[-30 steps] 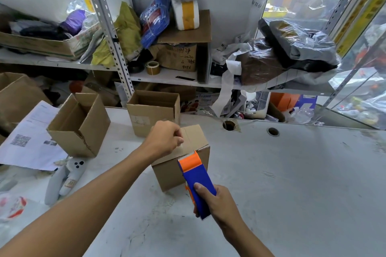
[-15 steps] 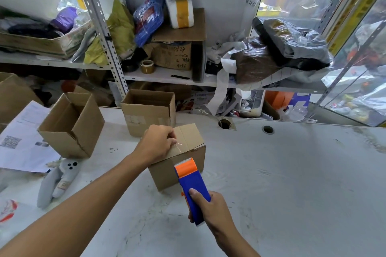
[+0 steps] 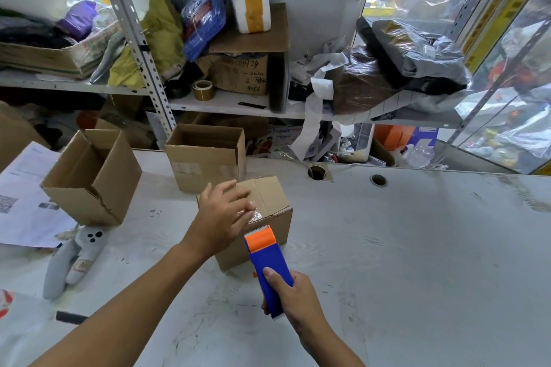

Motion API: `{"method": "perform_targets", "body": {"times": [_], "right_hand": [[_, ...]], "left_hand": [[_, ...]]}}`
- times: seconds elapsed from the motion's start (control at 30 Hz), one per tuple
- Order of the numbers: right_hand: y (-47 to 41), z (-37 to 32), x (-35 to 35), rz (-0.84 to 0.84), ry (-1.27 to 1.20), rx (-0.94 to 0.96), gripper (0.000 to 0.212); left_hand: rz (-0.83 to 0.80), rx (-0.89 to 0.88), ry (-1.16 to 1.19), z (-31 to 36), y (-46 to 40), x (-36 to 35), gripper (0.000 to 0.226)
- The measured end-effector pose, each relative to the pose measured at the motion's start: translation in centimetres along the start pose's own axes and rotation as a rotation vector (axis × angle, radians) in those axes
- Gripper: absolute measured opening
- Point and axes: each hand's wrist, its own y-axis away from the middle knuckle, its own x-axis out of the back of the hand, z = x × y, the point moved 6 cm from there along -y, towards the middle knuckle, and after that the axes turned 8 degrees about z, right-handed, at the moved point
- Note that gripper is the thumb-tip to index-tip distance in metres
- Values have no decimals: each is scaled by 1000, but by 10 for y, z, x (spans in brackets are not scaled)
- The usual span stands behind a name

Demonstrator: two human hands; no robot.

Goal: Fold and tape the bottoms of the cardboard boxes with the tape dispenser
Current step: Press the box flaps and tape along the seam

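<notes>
- Your left hand (image 3: 222, 219), a fist on the box half a second ago, has now flattened, fingers straight, pressing the clear tape onto the closed flaps.
- The cardboard box (image 3: 269, 205) sits on the white table (image 3: 417, 247), flaps upward.
- Your right hand (image 3: 293, 296) is wrapped round the blue-and-orange tape dispenser (image 3: 267, 259), its orange head against the box's near top edge.
- Two open boxes (image 3: 89, 179) stand behind, to the left.

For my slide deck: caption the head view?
Left hand smooths tape on closed box; right hand holds tape dispenser.
</notes>
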Motion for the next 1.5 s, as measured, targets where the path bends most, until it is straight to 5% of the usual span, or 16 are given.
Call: {"method": "perform_targets", "body": {"times": [0.23,0.87,1.5], "right_hand": [[-2,-1,-3,-14,18,7,39],[18,17,10,66,84,-142,35],[-3,-50,-6,71,178,-296,37]], "left_hand": [[-216,-32,-137,-13,0,-13,57],[-136,-65,-140,-12,5,-12,48],[-148,-118,-241,-5,8,-15,48]]}}
